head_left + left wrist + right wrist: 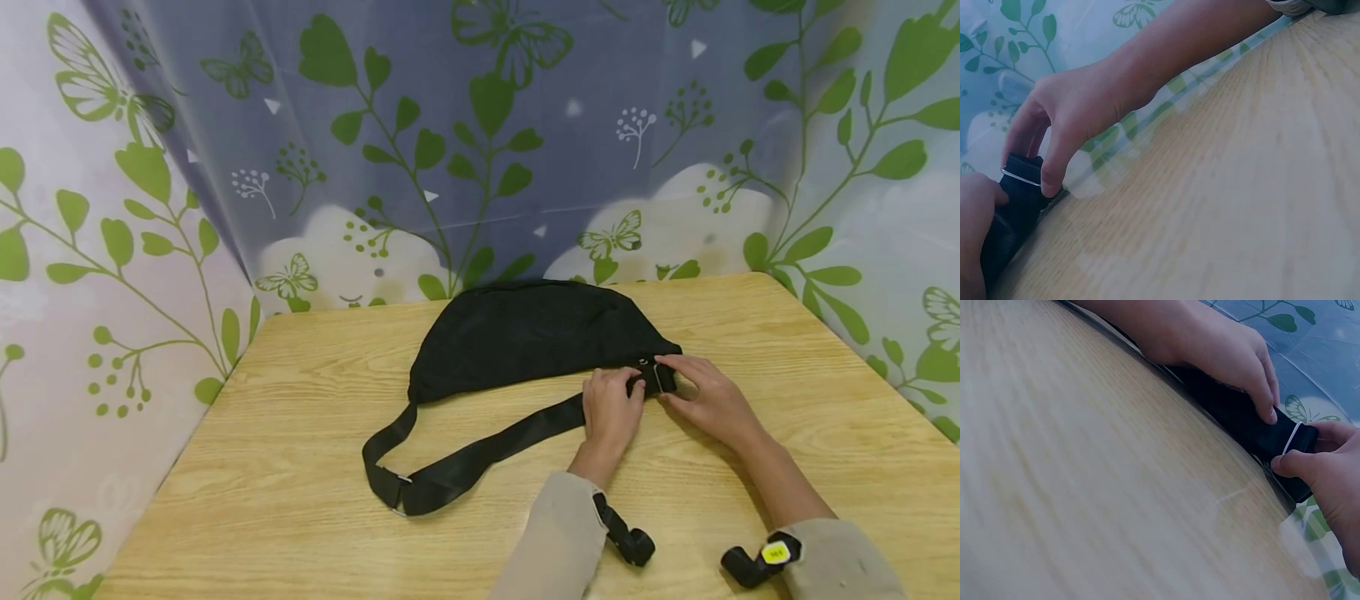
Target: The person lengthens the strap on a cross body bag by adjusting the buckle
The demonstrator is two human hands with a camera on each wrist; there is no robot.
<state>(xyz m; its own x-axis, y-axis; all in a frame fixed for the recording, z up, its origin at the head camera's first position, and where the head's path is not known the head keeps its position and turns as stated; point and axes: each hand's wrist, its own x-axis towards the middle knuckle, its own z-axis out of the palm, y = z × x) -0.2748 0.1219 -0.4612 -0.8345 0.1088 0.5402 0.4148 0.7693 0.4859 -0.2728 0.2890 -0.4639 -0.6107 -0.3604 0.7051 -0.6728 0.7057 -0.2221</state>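
Observation:
A black waist bag (pixel 525 337) lies on the table with its black strap (pixel 480 450) looped in front of it. Near the bag's right end, my right hand (pixel 708 400) pinches the strap between thumb and fingers beside a silver metal buckle (pixel 1292 437). Just left of it my left hand (pixel 613 408) holds the same strap, its thumb bent toward the buckle. The left wrist view shows the right hand's thumb (pixel 1054 169) against the strap at the metal frame. A second metal slider (pixel 403 480) sits at the strap's left bend. Part of the strap is hidden under the left hand.
The wood-grain table (pixel 285 467) reaches back to a patterned curtain (pixel 420 150) with leaves and butterflies, which also rises at both sides. The bag's rear edge lies close to the back curtain. Black bands with camera pieces (pixel 633 542) are on both wrists.

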